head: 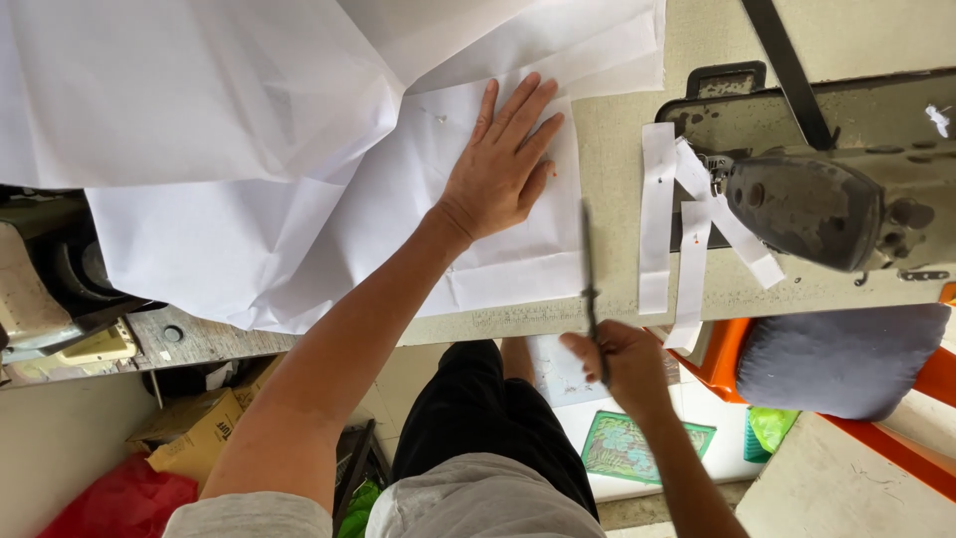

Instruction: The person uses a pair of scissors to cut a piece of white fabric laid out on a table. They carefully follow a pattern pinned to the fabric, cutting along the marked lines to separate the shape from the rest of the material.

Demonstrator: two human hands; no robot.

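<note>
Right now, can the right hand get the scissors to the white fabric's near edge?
Probably yes. The right hand holds the scissors with the tips pointing up beside the white fabric, which the left hand presses flat. Nothing lies between the blades and that edge.

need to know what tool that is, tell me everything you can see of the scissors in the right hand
The scissors are slim, dark and metal-looking, seen nearly edge-on. The blades look closed and point away from the person, over the table edge beside the white fabric. A small pivot shows mid-length. The right hand wraps the handles, hiding them. Whether the tips touch the table cannot be told.
</note>
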